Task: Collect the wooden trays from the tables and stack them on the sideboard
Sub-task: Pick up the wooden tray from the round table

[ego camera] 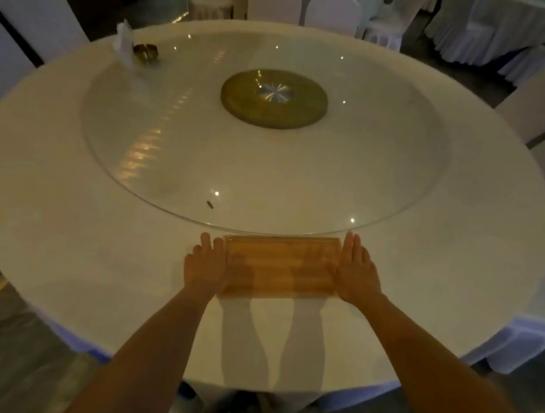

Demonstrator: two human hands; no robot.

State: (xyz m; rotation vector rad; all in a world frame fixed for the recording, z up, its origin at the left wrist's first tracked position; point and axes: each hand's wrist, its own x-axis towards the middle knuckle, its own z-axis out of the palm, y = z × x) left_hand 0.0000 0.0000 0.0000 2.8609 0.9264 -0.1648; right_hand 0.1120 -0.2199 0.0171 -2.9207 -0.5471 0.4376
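A person's two bare forearms reach over the near edge of a large round banquet table (pixel 65 221) draped in smooth, pale cloth. A rectangular wooden tray (pixel 280 266) of warm, striped grain with a shallow raised rim lies flat on the cloth near that edge, just in front of the rim of a clear glass turntable (pixel 170 151). The left hand (pixel 206 264) lies flat with fingers extended against the tray's left short end, and the right hand (pixel 356 273) does the same at the right short end; both are open-palmed and pressed to the sides, neither curled around the wood. Whether the tray is lifted clear of the cloth cannot be told.

The glass disc sits on a round wooden hub (pixel 274 98) with a shiny metal centre. At the far left of the table stand a folded white napkin (pixel 124 42) and a small dark, metallic dish (pixel 145 52). Chairs in white fabric covers (pixel 274 4) ring the table, and the dark floor has a glossy sheen.
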